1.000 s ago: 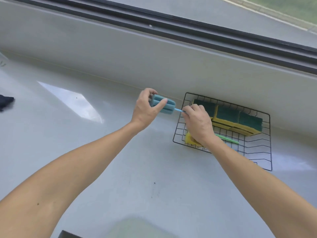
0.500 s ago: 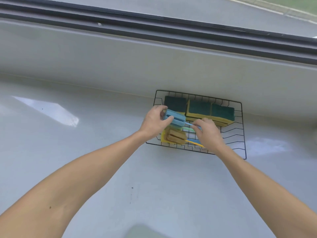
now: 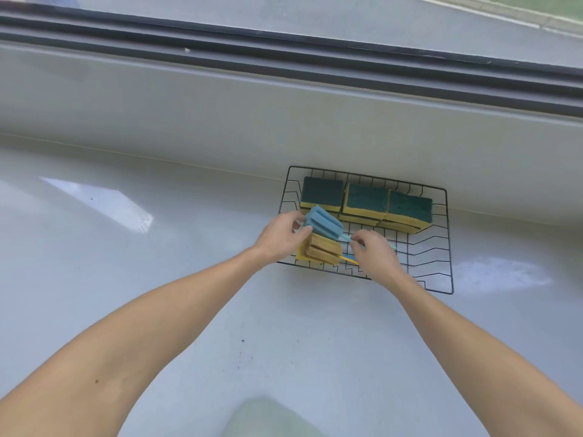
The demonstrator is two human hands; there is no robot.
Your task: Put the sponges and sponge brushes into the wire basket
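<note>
A black wire basket (image 3: 449,241) rests on the pale counter against the back ledge. Along its far side lie three green-and-yellow sponges (image 3: 366,200). A blue sponge brush (image 3: 323,223) is over the basket's left part. My left hand (image 3: 280,238) grips its ribbed foam head while my right hand (image 3: 373,255) pinches its thin handle. Just under it, inside the basket, lies a tan sponge brush (image 3: 325,250) on top of a yellow one. My right hand hides most of the handles.
The pale counter (image 3: 157,294) stretches left and toward me. A raised ledge (image 3: 220,121) and a dark window track (image 3: 284,55) run behind the basket. A pale green patch (image 3: 268,417) shows at the bottom edge.
Both hands carried the blue sponge brush from left of the basket to over its left part, above the tan brush. The view shifted, so the basket now sits nearer the centre.
</note>
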